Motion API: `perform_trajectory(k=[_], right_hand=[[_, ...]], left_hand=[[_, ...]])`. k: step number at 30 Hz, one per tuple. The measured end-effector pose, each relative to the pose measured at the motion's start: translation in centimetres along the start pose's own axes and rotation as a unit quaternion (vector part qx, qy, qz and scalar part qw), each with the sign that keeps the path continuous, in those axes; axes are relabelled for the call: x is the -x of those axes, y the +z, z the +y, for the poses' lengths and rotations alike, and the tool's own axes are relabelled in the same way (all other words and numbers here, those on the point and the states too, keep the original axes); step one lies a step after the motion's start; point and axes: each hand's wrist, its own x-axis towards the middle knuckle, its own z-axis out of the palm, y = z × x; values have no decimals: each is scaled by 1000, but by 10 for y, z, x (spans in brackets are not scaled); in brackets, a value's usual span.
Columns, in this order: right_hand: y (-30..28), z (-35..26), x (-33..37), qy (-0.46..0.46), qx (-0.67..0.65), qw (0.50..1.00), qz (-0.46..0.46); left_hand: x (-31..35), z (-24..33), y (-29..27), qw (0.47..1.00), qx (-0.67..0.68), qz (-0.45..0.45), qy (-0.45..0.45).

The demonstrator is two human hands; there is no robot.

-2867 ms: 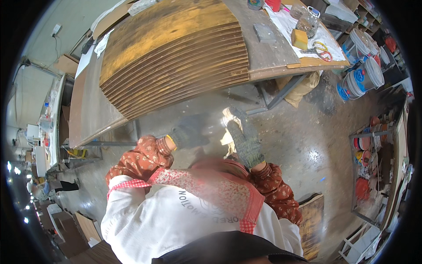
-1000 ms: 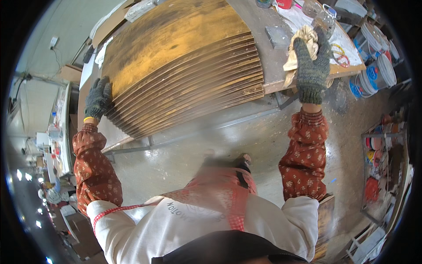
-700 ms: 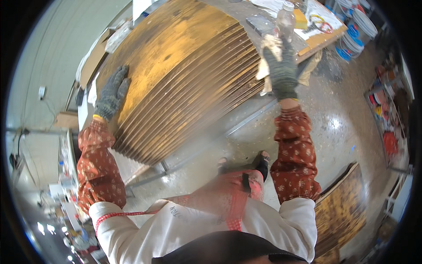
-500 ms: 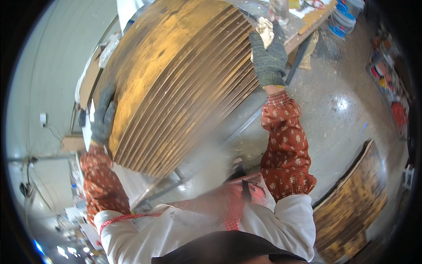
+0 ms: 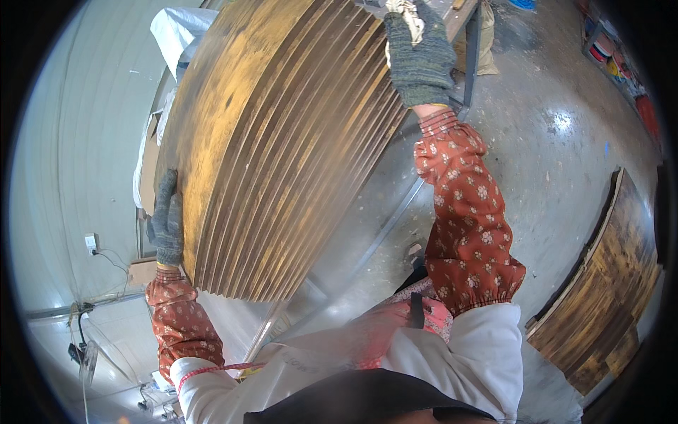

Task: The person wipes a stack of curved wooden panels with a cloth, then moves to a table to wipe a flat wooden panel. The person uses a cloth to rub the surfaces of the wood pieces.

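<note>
In front of me lies a fanned stack of long wooden boards (image 5: 282, 162), dark brown with yellow-brown grain, their edges stepped like stairs. My left hand (image 5: 167, 222), in a dark grey knit glove, rests along the left end of the stack with its fingers stretched out. At the far right end, my right hand (image 5: 421, 63) wears a matching glove and is closed on a crumpled off-white rag (image 5: 408, 18). That hand touches the stepped board edges, and its fingertips are partly hidden by the rag and cut by the picture's top.
A worktable with a metal leg (image 5: 471, 60) stands beyond my right hand. Another batch of brown boards (image 5: 600, 283) leans or lies on the floor at right. Along the left wall (image 5: 78, 141) are a socket with a cord and a white plastic sheet (image 5: 180, 39).
The whole view has shifted, so the stack sits lower and the floor boards show higher. Both hands stay at the same ends of the stack, the right still gripping the rag.
</note>
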Motion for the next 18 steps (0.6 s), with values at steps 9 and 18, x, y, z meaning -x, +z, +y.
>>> perform_trajectory(k=[9,18], right_hand=[[-57,-15,47,77,-259,953,135],[6,-67,209,-168,3,985,-24]], left_hand=[[-57,68,30,990,-53,-62,114],[-148,120,93,980,79,-50,176]])
